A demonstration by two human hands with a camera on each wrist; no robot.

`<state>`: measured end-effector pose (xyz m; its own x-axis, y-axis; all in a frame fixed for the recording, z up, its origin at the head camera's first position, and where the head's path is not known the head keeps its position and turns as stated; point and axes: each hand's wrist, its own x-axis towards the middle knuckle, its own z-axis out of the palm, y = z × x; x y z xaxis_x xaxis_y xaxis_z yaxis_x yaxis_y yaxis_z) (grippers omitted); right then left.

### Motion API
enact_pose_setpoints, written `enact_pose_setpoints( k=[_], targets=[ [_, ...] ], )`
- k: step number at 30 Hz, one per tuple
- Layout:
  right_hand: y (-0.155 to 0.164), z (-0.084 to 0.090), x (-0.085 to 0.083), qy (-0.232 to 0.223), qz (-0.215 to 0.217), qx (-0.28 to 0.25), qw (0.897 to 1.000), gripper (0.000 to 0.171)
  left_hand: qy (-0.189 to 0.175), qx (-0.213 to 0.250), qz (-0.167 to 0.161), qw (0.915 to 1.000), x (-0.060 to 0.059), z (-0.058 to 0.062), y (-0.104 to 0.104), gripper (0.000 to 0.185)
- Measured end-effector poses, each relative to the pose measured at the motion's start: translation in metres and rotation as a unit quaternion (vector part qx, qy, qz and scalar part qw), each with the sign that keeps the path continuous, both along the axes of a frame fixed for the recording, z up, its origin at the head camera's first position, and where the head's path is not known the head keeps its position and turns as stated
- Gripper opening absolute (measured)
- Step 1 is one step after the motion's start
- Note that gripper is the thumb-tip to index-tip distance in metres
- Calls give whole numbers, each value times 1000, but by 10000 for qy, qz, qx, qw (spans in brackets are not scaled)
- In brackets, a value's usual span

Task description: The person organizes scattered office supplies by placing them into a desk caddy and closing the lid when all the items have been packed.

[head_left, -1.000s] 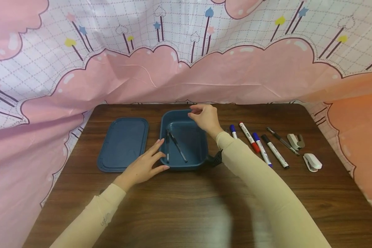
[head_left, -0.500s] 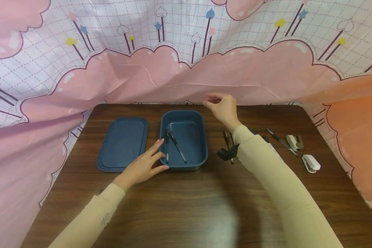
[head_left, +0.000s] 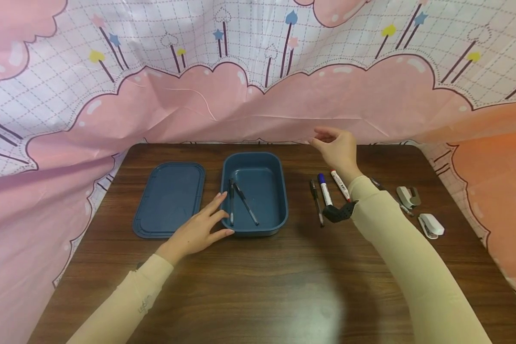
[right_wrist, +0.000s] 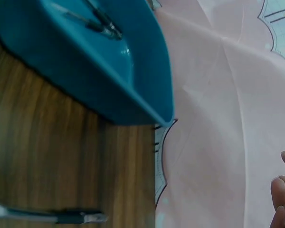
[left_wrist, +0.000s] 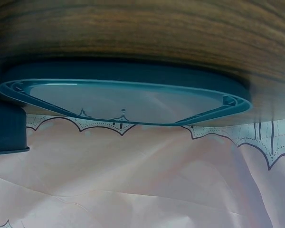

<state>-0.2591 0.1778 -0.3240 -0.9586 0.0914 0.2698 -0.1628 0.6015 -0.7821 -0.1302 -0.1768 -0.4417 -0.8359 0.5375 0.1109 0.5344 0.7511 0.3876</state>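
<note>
A blue open box [head_left: 262, 229] stands on the table with two black-capped pens [head_left: 246, 203] lying inside. At its left wall my left hand [head_left: 198, 234] rests with spread fingers, the fingertips right at the rim. My right hand [head_left: 337, 148] hangs in the air over the back of the table, right of the box, fingers loosely bent and nothing between them. Below it lie a black pen [head_left: 316, 203], a blue-capped marker [head_left: 325, 188] and a red marker [head_left: 339, 184] partly covered by the forearm. In the right wrist view, bent fingers [right_wrist: 280, 194] show at the edge.
Left of the box lies a flat blue lid [head_left: 169, 200]. Toward the right edge are a white stapler [head_left: 431, 225], a small beige and grey device [head_left: 407, 196] and a pen [head_left: 406, 210] partly behind the right sleeve. A pink patterned curtain [head_left: 249, 110] hangs behind the table.
My right hand has moved right, from above the box's back right corner to over the markers, uncovering the black pen beside the box. My left hand has stayed at the box.
</note>
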Motion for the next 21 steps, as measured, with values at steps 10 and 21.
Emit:
enact_pose_setpoints(
  k=[10, 21],
  targets=[
    [18, -30, 9, -224, -110, 267, 9993, 38, 29, 32, -25, 10000, 1, 0, 0, 52],
    [29, -64, 18, -607, -137, 245, 9978, 37, 56, 79, -22, 10000, 1, 0, 0, 51]
  ],
)
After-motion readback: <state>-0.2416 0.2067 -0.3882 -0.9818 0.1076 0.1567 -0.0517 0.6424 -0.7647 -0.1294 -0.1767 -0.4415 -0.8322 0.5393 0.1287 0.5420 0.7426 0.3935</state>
